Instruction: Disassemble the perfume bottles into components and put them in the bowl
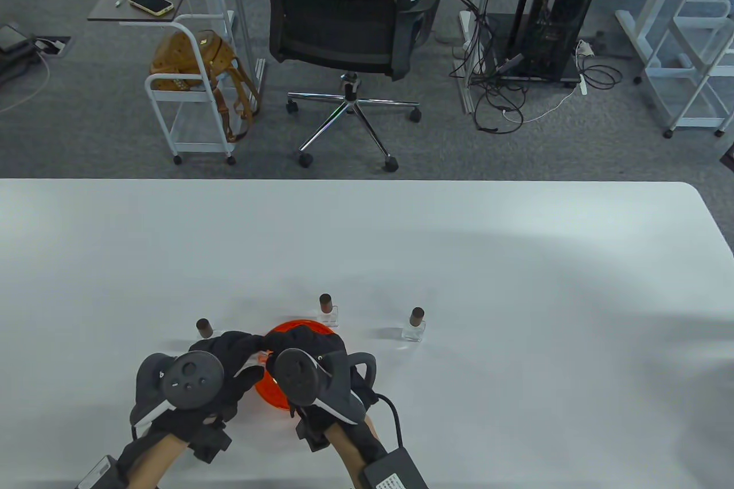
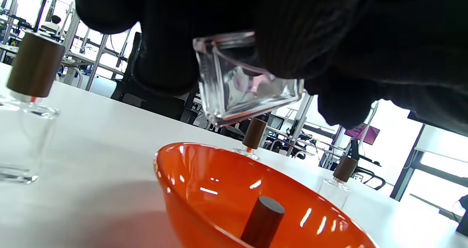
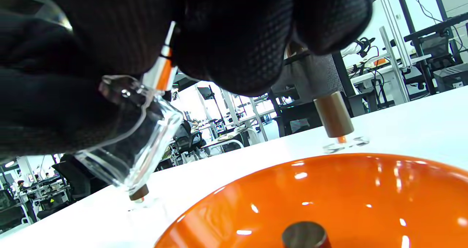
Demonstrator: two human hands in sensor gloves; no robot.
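Holding a clear glass perfume bottle (image 2: 245, 83) above the orange bowl (image 1: 275, 391), I have both hands meeting over the bowl's near side. My left hand (image 1: 223, 366) has its fingers curled round the glass body, which hangs tilted with its flat base turned down toward the table. My right hand (image 1: 309, 360) pinches the sprayer part (image 3: 164, 67) at the bottle's neck, where an orange and white piece shows between my gloved fingers; whether that part is already free of the neck I cannot tell. A dark brown cylindrical cap (image 2: 263, 220) lies inside the bowl, leaning against its inner wall.

Three more perfume bottles stand upright on the white table (image 1: 516, 259), each with its brown cap on: one (image 1: 204, 328) just beyond my left hand, one (image 1: 327, 310) right behind the bowl's far rim, and one (image 1: 414, 324) off to the right, apart from the bowl.

Beyond the table's far edge stand a black office chair (image 1: 350, 13) and a white cart (image 1: 192, 87) with a brown bag on it.
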